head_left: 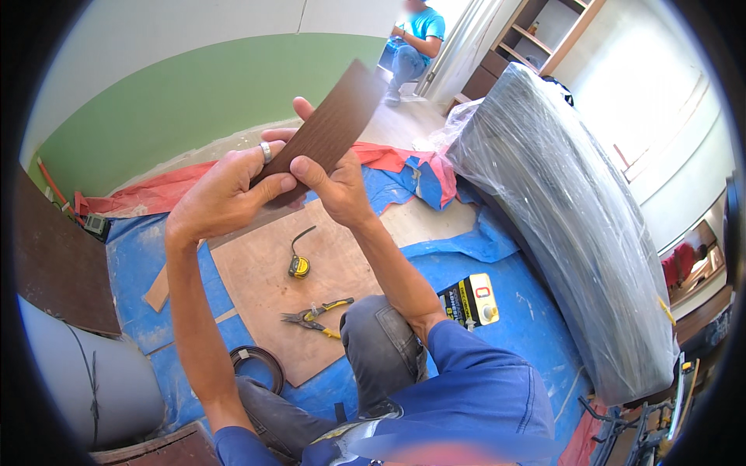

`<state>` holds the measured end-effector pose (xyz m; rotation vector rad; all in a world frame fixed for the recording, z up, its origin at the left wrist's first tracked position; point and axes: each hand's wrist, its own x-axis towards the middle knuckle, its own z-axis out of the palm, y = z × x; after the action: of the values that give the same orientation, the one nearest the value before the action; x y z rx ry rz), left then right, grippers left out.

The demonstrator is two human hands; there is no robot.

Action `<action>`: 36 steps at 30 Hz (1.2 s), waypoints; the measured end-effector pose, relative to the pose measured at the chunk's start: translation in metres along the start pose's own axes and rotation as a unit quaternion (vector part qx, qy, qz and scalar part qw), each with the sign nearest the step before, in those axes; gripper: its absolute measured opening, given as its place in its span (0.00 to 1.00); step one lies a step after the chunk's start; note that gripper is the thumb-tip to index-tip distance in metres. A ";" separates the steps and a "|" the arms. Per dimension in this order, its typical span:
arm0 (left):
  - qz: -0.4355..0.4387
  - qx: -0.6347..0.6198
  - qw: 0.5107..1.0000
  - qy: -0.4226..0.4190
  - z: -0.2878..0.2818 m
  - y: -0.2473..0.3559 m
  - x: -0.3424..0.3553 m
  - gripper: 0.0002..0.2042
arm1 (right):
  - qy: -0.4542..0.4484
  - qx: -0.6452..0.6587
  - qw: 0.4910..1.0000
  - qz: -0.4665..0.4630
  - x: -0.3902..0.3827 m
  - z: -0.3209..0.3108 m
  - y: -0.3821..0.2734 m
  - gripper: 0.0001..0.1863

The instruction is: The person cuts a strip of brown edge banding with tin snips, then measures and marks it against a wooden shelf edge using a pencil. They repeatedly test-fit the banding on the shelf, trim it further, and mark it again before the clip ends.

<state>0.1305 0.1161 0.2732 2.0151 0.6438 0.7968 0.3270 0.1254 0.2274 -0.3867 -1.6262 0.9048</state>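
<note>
A flat brown wood-grain strip is raised in front of me, its far end tilted up to the right. My left hand, with a ring on one finger, grips its lower end, thumb on the face. Close beside it, my right hand holds the strip too, thumb pressed on the face and some fingers behind it. Below them lies a plywood sheet. On the sheet rest a yellow-and-black tape measure with its blade partly out and yellow-handled snips. A coil of dark banding lies by my left leg.
Blue tarp covers the floor, with red sheeting along the green wall. A rectangular can stands right of my knee. Plastic-wrapped bulky furniture fills the right side. A pale roll is at left. Another person sits far off.
</note>
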 end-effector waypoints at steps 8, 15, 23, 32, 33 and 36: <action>0.040 0.066 0.995 0.059 -0.004 -0.014 0.004 0.16 | 0.018 0.031 0.999 0.003 -0.001 -0.009 -0.001 0.39; 0.015 0.191 0.969 0.155 0.015 -0.016 0.019 0.18 | 0.058 -0.147 0.985 -0.076 -0.002 -0.008 0.022 0.24; -0.047 0.268 0.940 0.205 0.032 -0.015 0.029 0.16 | 0.103 -0.112 0.987 -0.045 -0.002 -0.014 0.017 0.24; -0.077 0.276 0.952 0.109 -0.003 -0.022 0.004 0.13 | 0.225 -0.167 0.958 -0.064 0.004 -0.045 -0.003 0.28; -0.074 0.262 0.956 0.105 -0.005 -0.026 0.004 0.13 | 0.260 -0.150 0.952 -0.052 0.005 -0.048 -0.002 0.28; -0.076 0.234 0.966 0.082 -0.007 -0.036 0.007 0.12 | 0.231 -0.201 0.948 -0.087 0.003 -0.053 0.007 0.27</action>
<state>0.1244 0.1428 0.2476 2.2959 1.1567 0.7755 0.3747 0.1507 0.2256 -0.6698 -1.3704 0.3077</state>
